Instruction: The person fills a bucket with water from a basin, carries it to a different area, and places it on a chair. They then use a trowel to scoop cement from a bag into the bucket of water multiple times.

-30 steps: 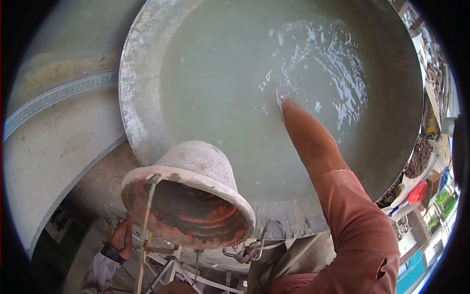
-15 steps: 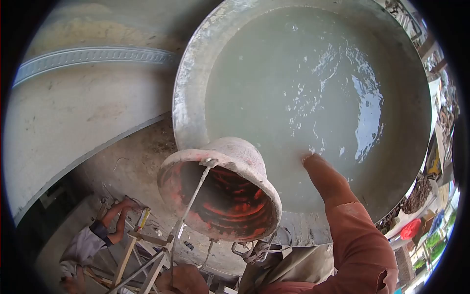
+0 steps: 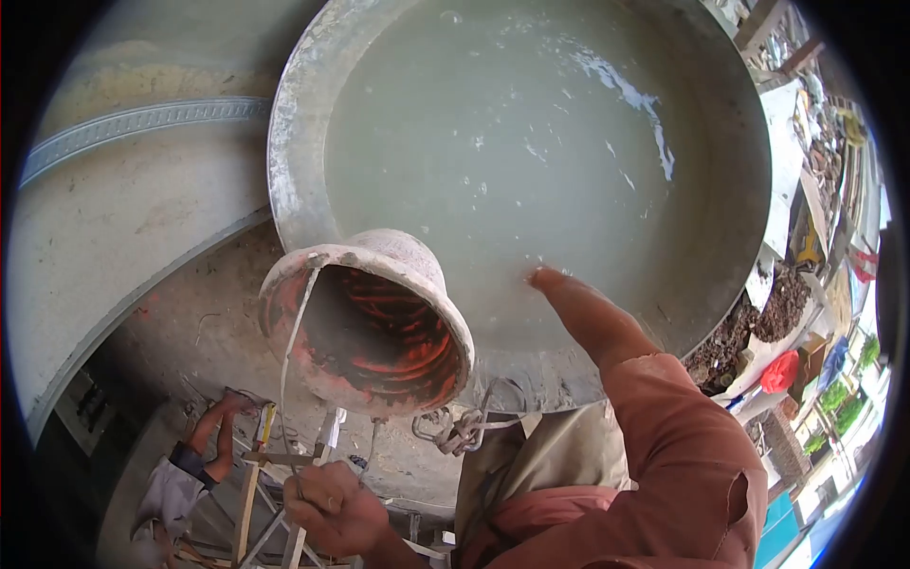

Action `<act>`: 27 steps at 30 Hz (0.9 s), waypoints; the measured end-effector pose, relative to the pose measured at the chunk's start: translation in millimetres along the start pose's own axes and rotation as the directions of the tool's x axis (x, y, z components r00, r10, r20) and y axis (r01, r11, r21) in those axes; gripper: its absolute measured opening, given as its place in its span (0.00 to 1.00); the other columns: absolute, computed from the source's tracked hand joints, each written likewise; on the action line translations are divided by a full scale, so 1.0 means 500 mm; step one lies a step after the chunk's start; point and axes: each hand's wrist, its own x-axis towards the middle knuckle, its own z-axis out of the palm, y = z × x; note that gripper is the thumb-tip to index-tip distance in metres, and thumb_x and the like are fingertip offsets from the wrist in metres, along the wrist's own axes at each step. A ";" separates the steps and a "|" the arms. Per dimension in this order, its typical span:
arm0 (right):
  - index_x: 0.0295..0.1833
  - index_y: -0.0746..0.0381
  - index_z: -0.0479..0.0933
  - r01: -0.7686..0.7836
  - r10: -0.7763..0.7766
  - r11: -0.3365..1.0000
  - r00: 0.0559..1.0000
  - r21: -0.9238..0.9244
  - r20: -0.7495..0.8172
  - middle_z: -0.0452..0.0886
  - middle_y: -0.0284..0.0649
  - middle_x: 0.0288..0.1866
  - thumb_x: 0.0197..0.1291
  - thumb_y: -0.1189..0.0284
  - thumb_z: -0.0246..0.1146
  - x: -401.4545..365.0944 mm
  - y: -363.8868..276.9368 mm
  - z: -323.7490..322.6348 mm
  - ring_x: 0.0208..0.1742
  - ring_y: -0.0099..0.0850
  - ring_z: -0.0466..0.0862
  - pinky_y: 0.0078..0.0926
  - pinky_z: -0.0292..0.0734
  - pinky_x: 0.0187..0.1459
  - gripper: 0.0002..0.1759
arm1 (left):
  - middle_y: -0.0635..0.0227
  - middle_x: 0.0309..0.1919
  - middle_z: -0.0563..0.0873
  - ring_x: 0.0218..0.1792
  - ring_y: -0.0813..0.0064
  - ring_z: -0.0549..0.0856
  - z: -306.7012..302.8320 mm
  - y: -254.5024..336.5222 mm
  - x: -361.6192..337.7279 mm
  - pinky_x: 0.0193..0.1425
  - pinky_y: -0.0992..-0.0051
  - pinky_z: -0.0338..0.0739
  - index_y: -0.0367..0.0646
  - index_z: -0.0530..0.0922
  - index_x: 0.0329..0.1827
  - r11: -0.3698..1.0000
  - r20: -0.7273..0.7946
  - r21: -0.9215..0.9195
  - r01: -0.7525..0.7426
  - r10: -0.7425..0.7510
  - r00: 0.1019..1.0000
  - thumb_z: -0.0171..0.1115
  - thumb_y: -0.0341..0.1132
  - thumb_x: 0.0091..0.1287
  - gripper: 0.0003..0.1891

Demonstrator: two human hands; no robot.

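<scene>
My left hand (image 3: 327,503) is closed in a fist around the thin wire handle (image 3: 296,360) of a bucket. The bucket (image 3: 445,356) is reddish inside and crusted with pale grey residue. It lies tilted at the near-left rim of a large round metal tub (image 3: 301,152), its mouth facing me. Cloudy greenish-grey water (image 3: 493,180) fills much of the tub. My right hand (image 3: 548,280) is dipped into this water near the tub's near side; its fingers are hidden below the surface.
Knotted rope and a metal loop (image 3: 464,431) hang at the tub's near edge. At lower left, another person (image 3: 175,488) works beside a wooden frame (image 3: 245,507). A pale curved slab (image 3: 123,209) stands left. Brown debris (image 3: 782,308) and a red bag (image 3: 780,372) lie right.
The view has shifted, so tub and bucket appear further left. My left fist on the handle has come more fully into view. My right hand stays in the water.
</scene>
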 end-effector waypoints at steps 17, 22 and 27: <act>0.50 0.65 0.70 0.531 0.295 0.382 0.705 0.756 -0.645 0.76 0.42 0.31 0.55 0.63 0.63 -0.534 0.081 -0.063 0.32 0.33 0.78 0.33 0.74 0.35 0.22 | 0.80 0.16 0.57 0.15 0.88 0.53 0.119 0.050 -0.048 0.19 0.82 0.47 0.48 0.63 0.24 0.991 -0.067 -0.057 0.122 -0.126 0.990 0.45 0.43 0.77 0.19; 0.44 0.65 0.69 0.628 0.381 -0.183 0.754 0.756 -0.535 0.71 0.33 0.25 0.58 0.69 0.61 -0.571 0.062 -0.084 0.20 0.21 0.70 0.23 0.66 0.19 0.14 | 0.80 0.18 0.58 0.16 0.89 0.53 0.141 0.066 -0.059 0.19 0.82 0.46 0.48 0.61 0.24 0.987 -0.100 -0.036 0.157 -0.159 0.982 0.49 0.39 0.75 0.18; 0.42 0.63 0.67 0.515 0.484 -0.081 0.769 0.853 -0.418 0.67 0.30 0.22 0.57 0.71 0.60 -0.616 0.073 -0.083 0.18 0.19 0.67 0.20 0.65 0.18 0.12 | 0.80 0.16 0.60 0.15 0.89 0.54 0.193 0.072 -0.057 0.18 0.83 0.48 0.48 0.64 0.25 0.978 -0.110 0.020 0.206 -0.203 0.973 0.48 0.40 0.75 0.17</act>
